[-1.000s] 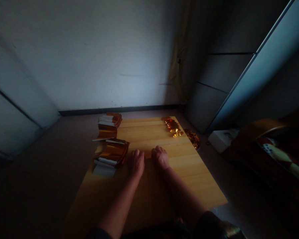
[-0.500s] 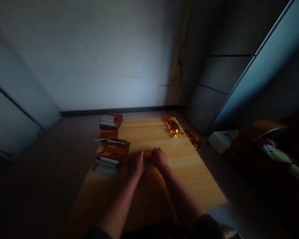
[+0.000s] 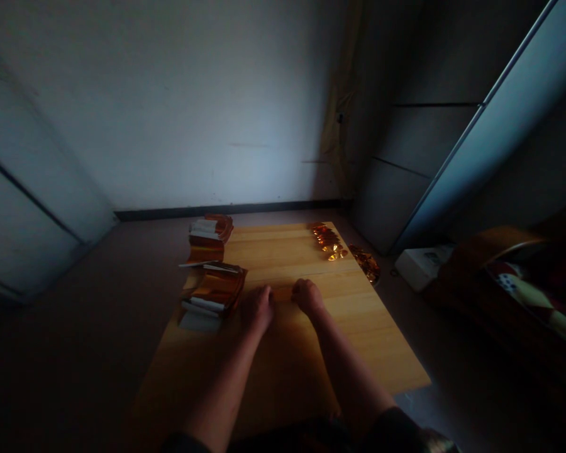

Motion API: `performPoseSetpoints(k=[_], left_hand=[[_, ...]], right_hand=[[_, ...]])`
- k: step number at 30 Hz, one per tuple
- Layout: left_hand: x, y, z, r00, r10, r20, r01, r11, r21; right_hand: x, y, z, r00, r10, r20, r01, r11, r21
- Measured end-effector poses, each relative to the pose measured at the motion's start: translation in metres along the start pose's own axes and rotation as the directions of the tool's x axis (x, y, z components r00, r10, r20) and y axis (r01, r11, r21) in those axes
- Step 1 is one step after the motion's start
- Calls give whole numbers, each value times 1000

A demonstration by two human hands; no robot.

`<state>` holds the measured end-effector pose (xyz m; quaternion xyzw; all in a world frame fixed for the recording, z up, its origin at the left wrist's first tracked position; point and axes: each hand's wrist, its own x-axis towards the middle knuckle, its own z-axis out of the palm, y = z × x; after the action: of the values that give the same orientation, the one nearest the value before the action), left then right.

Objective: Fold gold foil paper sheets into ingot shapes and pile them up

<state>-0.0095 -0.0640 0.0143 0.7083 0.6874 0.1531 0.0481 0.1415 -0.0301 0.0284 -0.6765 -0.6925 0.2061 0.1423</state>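
The left hand (image 3: 257, 309) and the right hand (image 3: 307, 298) sit near each other on a wood board (image 3: 283, 251), both curled down. A thin gold strip (image 3: 283, 294) lies between them and seems to touch both hands, but I can't tell if they hold it tight. Just beside the left hand is a pile of gold foil (image 3: 212, 296), going over the board's left edge, with another pile (image 3: 207, 238) behind it. Small gold bits (image 3: 327, 242) lie at the far edge, and more gold bits (image 3: 365, 264) sit on the floor (image 3: 99, 352) just past the right edge. That right edge is well apart from the right hand.
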Motion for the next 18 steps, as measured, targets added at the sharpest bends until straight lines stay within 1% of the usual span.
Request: performPoseSetpoints(k=[4, 7, 10, 14, 16, 18], left_hand=[[1, -6, 1, 999, 31, 20, -29, 998, -55], [2, -7, 0, 998, 17, 62, -14, 998, -57], [2, -6, -2, 998, 2, 68, 2, 998, -64], [0, -8, 3, 999, 40, 24, -37, 995, -97], [-1, -11, 7, 998, 68, -14, -69, 992, -108], [-3, -13, 10, 995, 85, -59, -90, 991, -101]], right_hand=[[2, 8, 0, 999, -33, -9, 33, 999, 24], [3, 11, 2, 999, -45, -11, 45, 998, 43], [4, 13, 1, 999, -21, -31, 22, 999, 32], [3, 18, -3, 997, 25, -79, -25, 1000, 10], [2, 21, -5, 996, 11, -91, -7, 999, 35], [0, 21, -5, 997, -4, -79, 9, 997, 71]])
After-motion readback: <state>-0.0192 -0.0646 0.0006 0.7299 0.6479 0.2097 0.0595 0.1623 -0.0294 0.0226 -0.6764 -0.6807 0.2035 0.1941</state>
